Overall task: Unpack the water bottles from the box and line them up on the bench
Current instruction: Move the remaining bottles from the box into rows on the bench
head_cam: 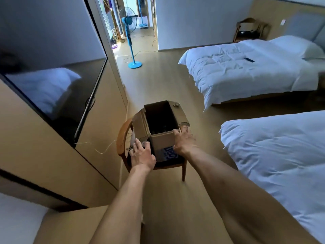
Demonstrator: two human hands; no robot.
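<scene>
1. Cardboard is under the right hand (182, 140): its fingers curl over the near top edge of the box (162, 127), at 3 o'clock of the opening, probably to steady it.
2. Fingers of the left hand (141, 154) are spread and hold nothing; they lie at the box's lower corner, at 8 o'clock, beside a torn flap.
3. Inside the box it is dark; the water bottles (159, 130) show only as dim shapes, not yet unpacked.
4. Box stands on the seat of a wooden chair (123, 136), which brings it up toward the hands.
5. Beyond, at 2 o'clock, are two white beds (246, 71).
</scene>
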